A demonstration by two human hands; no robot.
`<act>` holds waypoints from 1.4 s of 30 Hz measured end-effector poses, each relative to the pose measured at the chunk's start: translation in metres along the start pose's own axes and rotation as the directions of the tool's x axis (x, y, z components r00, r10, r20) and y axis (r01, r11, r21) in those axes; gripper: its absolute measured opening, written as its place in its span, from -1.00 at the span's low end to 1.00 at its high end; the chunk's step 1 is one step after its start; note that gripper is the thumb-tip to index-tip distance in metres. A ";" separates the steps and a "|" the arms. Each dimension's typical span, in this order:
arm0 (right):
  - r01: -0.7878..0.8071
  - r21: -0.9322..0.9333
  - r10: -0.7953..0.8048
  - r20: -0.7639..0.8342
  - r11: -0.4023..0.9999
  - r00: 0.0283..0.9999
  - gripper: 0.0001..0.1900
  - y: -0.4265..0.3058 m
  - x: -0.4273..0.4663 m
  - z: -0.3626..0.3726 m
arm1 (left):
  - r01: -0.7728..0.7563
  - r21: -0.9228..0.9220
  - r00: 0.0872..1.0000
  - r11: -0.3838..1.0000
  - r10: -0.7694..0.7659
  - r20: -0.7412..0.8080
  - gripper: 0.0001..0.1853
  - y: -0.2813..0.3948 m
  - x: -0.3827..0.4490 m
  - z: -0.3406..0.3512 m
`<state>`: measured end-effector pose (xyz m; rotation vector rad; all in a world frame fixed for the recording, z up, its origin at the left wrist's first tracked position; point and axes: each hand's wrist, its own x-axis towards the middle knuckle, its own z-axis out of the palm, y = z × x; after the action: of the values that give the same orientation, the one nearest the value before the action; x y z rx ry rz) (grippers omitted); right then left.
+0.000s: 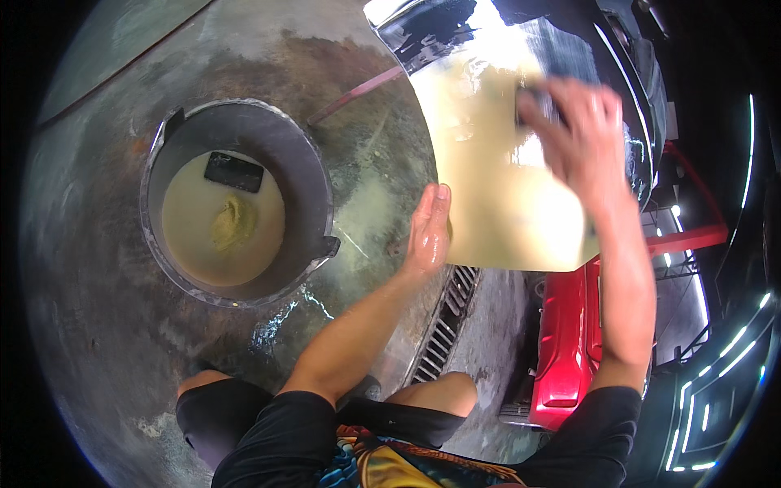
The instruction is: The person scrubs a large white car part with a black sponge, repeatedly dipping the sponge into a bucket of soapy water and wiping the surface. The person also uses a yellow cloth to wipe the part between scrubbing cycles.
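Note:
A car body panel point(482, 201), glossy black at the far end and coated pale yellow nearer me, stands before me with a wet sheen. Against its left edge is my left hand point(430, 226), thumb at the rim and the other fingers partly hidden. My right hand point(579, 128), blurred, grips a dark block point(529, 108) against the wet coating; the block's underside is out of sight. To the left, a black bucket point(308, 183) holds cloudy, yellowish water point(189, 226). In it are a black rectangular block point(233, 172) and a yellowish lump, perhaps a sponge or cloth point(233, 222).
A reddish support bar point(357, 94) shows left of the panel, and a red metal frame point(686, 239) at its right. A drain grate point(445, 326) crosses the stained concrete floor point(97, 256). A red vehicle point(561, 354) stands to the right, below the panel.

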<state>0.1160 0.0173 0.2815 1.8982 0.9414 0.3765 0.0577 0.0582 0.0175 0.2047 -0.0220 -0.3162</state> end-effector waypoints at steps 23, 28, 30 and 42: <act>0.046 0.254 -0.048 0.002 0.966 0.999 -0.57 -0.020 0.016 -0.017 | 0.014 -0.117 0.999 0.993 -0.019 -0.046 -0.35 0.025 0.042 0.018; 0.067 0.054 -0.072 0.115 0.996 0.991 -0.47 0.000 0.044 0.001 | -0.049 -0.076 0.997 0.996 0.044 -0.070 -0.37 0.012 0.044 0.016; 0.013 -0.017 -0.012 0.037 1.000 0.999 -0.49 0.017 0.079 0.018 | -0.028 -0.021 0.996 0.999 0.026 -0.080 -0.38 0.011 0.044 0.014; 0.065 0.070 -0.070 0.079 0.995 0.994 -0.41 -0.008 0.025 -0.009 | -0.024 0.045 0.988 0.999 0.030 -0.152 -0.39 0.015 0.043 0.020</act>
<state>0.1235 0.0439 0.2763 1.9222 0.9719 0.2282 0.1018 0.0553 0.0400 0.2706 0.1197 -0.2725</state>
